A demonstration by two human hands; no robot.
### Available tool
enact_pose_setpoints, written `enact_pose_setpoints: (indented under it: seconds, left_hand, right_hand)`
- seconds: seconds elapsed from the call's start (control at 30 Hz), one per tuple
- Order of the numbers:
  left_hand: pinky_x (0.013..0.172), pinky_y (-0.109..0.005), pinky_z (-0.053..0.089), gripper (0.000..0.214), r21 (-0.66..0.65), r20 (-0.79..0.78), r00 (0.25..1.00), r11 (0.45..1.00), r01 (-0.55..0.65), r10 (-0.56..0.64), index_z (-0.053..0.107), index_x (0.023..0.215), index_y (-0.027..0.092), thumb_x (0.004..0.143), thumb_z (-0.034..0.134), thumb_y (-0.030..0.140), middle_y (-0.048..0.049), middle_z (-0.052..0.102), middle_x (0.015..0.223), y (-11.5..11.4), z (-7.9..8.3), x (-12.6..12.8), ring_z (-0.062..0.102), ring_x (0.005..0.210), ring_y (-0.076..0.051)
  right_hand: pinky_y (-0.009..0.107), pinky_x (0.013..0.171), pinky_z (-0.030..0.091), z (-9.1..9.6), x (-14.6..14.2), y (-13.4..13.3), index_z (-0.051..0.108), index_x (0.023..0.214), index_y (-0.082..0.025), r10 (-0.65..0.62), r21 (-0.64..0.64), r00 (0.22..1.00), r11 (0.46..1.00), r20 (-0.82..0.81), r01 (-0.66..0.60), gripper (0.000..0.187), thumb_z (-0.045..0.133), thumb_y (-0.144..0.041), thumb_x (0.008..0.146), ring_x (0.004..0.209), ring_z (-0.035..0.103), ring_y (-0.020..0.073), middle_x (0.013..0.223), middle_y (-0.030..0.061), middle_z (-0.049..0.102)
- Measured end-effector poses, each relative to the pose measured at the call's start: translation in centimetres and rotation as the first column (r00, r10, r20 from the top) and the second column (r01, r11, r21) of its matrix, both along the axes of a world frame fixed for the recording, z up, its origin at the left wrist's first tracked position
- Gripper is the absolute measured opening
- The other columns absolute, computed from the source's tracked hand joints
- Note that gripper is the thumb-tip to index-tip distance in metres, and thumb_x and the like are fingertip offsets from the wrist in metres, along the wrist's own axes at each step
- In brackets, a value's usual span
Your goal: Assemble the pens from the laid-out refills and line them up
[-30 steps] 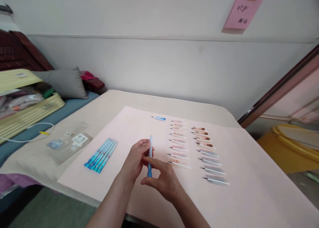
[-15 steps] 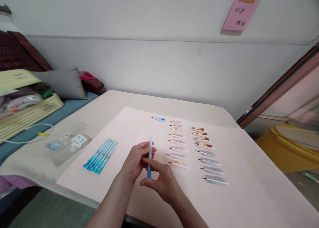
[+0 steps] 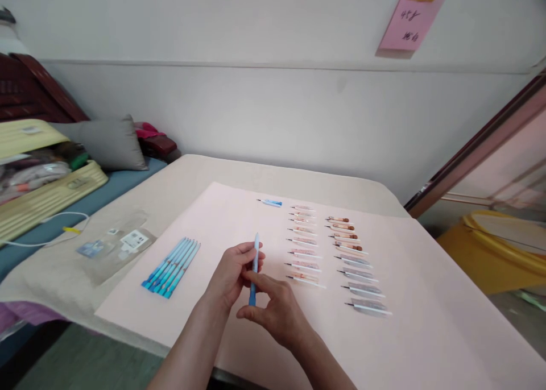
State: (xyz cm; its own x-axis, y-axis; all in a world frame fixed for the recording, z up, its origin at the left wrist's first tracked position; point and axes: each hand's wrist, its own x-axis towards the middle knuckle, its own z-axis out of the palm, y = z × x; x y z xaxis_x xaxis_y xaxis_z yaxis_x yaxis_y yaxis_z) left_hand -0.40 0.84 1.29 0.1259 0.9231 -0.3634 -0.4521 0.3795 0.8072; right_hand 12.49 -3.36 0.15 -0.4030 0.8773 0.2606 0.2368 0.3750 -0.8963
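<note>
Pen (image 3: 256,253), blue, one

Left hand (image 3: 234,272): fingers clamping the pen above the pink paper (image 3: 230,216). Right hand (image 3: 279,307): thumb and forefinger standing apart, grip unclear. Risk: pen could be slipping, should the left pinch be loosening.

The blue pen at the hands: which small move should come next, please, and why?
I would probably bring the thumb of the right hand onto the dark blue lower end of the blue pen, while the left hand steadies the upper part. The pen stands nearly upright, pale end up, and that thumb lies close to its lower end.
</note>
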Motion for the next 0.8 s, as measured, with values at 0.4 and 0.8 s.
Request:
enact_pose_setpoints:
  seconds: [0.4, 0.8]
  left_hand:
    - [0.038, -0.021, 0.027, 0.028, 0.032, -0.098, 0.995, 0.999, -0.025, 0.028, 0.060, 0.089, 0.015, 0.067, 0.066, 0.032, -0.0031, 0.059, 0.071, 0.3, -1.3, -0.3, 0.049, 0.051, -0.011]
    - [0.050, -0.022, 0.039, 0.023, 0.003, 0.020, 0.991, 0.991, -0.133, 0.133, 0.063, 0.087, 0.012, 0.067, 0.067, 0.024, -0.0078, 0.063, 0.078, 0.6, -1.2, -0.6, 0.055, 0.060, -0.011]
  right_hand:
    - [0.030, 0.078, 0.046, -0.4, -0.1, 0.0, 0.055, 0.119, -0.026, 0.040, -0.021, 0.997, 0.999, 0.061, -0.039, 0.061, 0.078, -0.034, 0.062, 0.089, 0.060, 0.0202, 0.099, 0.0022, 0.066]
    - [0.035, 0.085, 0.046, 0.4, 0.1, 0.1, 0.055, 0.121, -0.028, 0.044, -0.150, 0.998, 0.987, -0.036, -0.049, 0.057, 0.073, -0.021, 0.067, 0.095, 0.060, 0.0206, 0.107, 0.0021, 0.065]
